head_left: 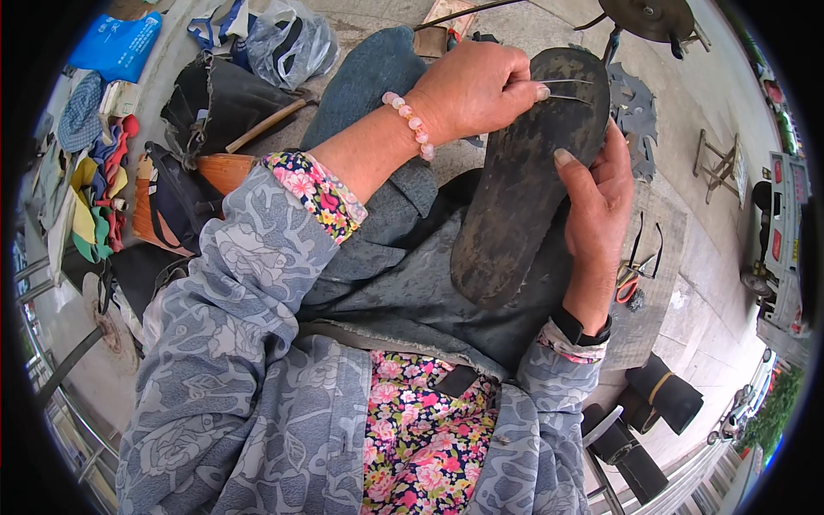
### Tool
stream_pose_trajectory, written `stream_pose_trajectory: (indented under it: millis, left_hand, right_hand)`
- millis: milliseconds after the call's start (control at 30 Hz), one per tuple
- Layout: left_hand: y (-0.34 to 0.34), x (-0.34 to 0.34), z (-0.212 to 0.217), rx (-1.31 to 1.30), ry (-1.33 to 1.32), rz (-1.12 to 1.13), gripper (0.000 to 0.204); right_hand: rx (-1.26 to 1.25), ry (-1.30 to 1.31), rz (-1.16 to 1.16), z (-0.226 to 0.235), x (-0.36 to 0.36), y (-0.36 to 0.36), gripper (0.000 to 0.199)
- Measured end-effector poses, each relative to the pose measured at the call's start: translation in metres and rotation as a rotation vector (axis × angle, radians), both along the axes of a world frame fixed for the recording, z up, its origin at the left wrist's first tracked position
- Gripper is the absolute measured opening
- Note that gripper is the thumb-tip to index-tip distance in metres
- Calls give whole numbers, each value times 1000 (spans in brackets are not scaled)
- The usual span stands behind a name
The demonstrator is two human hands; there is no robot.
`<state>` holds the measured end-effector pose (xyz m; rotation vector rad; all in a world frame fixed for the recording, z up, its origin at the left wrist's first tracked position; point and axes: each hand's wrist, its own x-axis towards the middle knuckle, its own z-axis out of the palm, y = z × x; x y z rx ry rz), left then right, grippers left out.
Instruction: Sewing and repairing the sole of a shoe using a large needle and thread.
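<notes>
A long dark shoe sole (524, 189), scuffed with brownish marks, lies tilted above my lap. My right hand (601, 184) grips it by the right edge, thumb on its upper face and fingers behind. Over the sole's far end, my left hand (481, 90) is closed in a pinch. Two thin, light prongs, which look like tweezers (566, 91), stick out from those fingers and point at the sole's surface. Whether their tips touch it I cannot tell. Dark grey cloth (386, 283) covers my lap beneath.
Red-handled scissors (627, 287) and dark glasses (645, 249) lie at right. A wooden-handled tool (266, 126) rests on a black bag at left, near coloured scraps (99, 189). Dark rolls (657, 395) stand lower right; a metal wheel (648, 13) is at the top.
</notes>
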<state>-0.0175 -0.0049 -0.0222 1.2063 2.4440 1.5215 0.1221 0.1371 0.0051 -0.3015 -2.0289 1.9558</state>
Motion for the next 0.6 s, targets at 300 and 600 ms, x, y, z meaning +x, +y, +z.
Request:
stream_pose_trajectory:
  millis: [300,600]
  left_hand:
    - [0,1,-1,2,-7,2,34]
    - [0,1,0,-5,6,2,35]
  right_hand:
    - [25,-30,-8,5,1,-3,58]
    - [26,-30,-10,3,1,-2,59]
